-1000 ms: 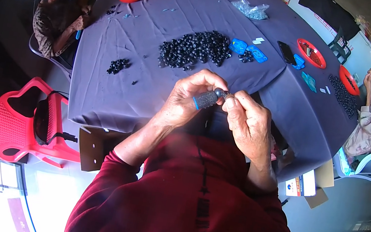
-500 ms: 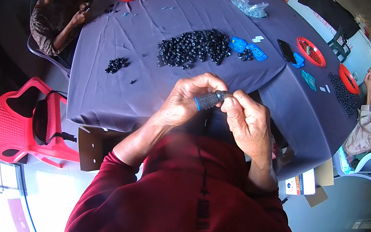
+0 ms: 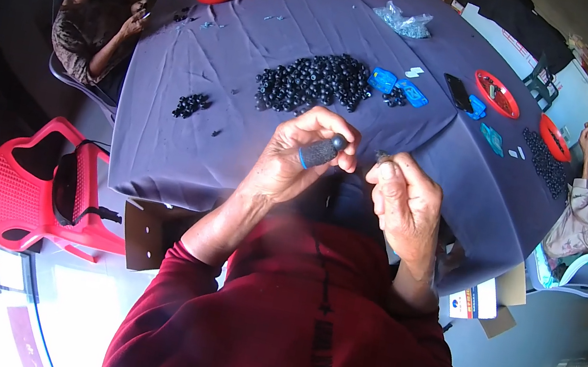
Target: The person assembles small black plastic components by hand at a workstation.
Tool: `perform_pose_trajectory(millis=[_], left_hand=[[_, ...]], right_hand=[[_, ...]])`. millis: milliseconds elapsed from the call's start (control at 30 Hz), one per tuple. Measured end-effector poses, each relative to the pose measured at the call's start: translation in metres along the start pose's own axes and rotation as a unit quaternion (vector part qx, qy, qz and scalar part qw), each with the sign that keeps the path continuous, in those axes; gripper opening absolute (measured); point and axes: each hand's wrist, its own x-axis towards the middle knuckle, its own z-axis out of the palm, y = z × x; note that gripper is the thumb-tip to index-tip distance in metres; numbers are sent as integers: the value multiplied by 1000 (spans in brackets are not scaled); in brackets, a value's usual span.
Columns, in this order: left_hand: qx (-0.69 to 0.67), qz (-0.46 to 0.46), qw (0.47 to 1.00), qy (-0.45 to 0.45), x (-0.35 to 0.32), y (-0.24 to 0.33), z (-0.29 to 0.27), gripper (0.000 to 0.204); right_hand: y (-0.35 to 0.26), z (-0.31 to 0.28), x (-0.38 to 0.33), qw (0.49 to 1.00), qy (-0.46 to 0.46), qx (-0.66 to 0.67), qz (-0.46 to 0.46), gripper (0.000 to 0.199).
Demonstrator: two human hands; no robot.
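Observation:
My left hand (image 3: 295, 154) is above the table's near edge, its thumb covered by a dark finger sleeve (image 3: 317, 154) with a blue rim. Pinched at the sleeve's tip is a small, shiny black round piece (image 3: 338, 142). A short gap to the right, my right hand (image 3: 406, 201) has thumb and forefinger pressed together. A small dark fuzzy bit (image 3: 383, 155) shows at those fingertips; its kind is too small to make out. Just beyond the hands lies a large pile of black round pieces (image 3: 304, 83). A smaller pile (image 3: 191, 105) sits to its left.
A grey-purple cloth covers the table (image 3: 158, 152). On it are blue plastic cases (image 3: 411, 93), a dark phone (image 3: 458, 92), a clear bag (image 3: 403, 20) and red trays (image 3: 497, 93). People sit at left and right. A red chair (image 3: 33, 192) stands at left.
My hands, together before, have parted. The right has moved away to the right with a small dark bit at its fingertips; the left keeps the black round piece, now seen more plainly.

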Motion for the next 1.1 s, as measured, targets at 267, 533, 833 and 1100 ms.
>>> perform_pose_trajectory(millis=[267, 533, 833, 1100], left_hand=[[-44, -46, 998, 8, -4, 1, 4, 21], [-54, -47, 997, 0, -1, 0, 3, 24], [-19, -24, 1000, -3, -1, -3, -1, 27], [-216, -62, 974, 14, -3, 0, -1, 35]], right_hand=[[2, 8, -5, 999, -20, 12, -22, 24], [3, 8, -3, 999, -16, -15, -34, 25], [4, 8, -1, 998, -15, -27, -48, 24], [4, 7, -3, 997, -37, -57, -29, 25]])
